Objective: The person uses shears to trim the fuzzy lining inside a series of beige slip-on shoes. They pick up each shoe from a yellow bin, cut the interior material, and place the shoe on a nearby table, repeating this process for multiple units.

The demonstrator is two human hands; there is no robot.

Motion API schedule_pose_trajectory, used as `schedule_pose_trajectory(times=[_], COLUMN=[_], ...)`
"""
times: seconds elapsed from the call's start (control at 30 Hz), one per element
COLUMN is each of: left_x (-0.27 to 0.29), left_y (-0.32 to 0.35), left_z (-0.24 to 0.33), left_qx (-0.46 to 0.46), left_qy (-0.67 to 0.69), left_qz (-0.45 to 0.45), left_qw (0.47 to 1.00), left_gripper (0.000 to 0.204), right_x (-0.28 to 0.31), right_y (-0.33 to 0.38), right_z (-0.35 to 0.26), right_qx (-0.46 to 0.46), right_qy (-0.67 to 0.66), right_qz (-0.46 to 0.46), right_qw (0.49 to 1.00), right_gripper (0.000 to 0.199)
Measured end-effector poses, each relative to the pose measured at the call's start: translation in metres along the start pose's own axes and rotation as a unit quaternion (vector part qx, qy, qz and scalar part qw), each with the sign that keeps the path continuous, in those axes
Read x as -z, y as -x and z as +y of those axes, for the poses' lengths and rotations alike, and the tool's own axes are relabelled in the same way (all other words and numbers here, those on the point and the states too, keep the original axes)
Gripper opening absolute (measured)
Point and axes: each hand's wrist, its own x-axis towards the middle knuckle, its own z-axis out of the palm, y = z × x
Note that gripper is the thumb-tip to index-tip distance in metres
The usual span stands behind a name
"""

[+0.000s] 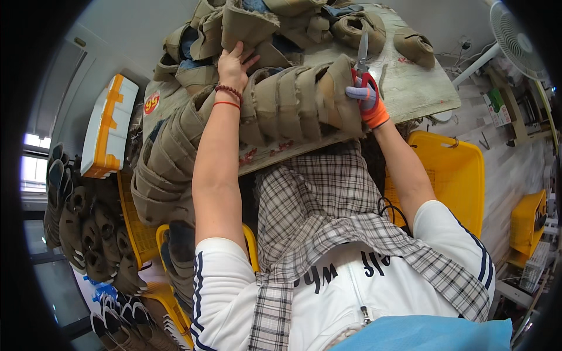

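Observation:
At the far side of the table my left hand (233, 67), bare with red bracelets at the wrist, closes on the near edge of a tan shoe upper (250, 26) with a frayed edge. My right hand (367, 100) wears a grey and orange glove. Its fingers are wrapped round red-handled scissors (363, 54), blades pointing away from me. Just left of the scissors ends a long curved row of nested tan shoe uppers (284, 99), running along the near table edge and bending down on the left.
More uppers (358, 29) lie heaped at the back of the table (421, 96). A yellow basket (453, 175) stands at the right, with a white fan (518, 38) beyond. At left are a white box (111, 126) with orange tape and piled boots (93, 228).

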Motion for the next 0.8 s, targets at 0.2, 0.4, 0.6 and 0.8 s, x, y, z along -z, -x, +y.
schedule_pose_trajectory(times=[0.2,0.4,0.6,0.8], left_x=[0.008,0.004,0.004,0.012], left_y=[-0.001,-0.004,-0.009,0.033], left_z=[0.000,-0.007,0.011,0.079], left_qx=[-0.014,-0.014,-0.119,-0.165], left_qy=[-0.015,-0.005,0.079,0.200], left_qz=[0.003,0.007,-0.026,-0.071], left_qw=[1.000,1.000,0.989,0.963], left_gripper=[0.045,0.048,0.047,0.043], right_x=[-0.028,-0.090,-0.031,-0.035], right_y=[-0.025,-0.034,-0.029,-0.004], right_z=[0.023,0.010,0.067,0.047], right_qx=[0.105,0.259,0.179,-0.019], right_qy=[0.075,0.228,0.065,-0.164], right_qz=[0.096,0.025,0.096,0.205], right_qw=[0.987,0.938,0.977,0.965], right_gripper=[0.022,0.034,0.021,0.021])
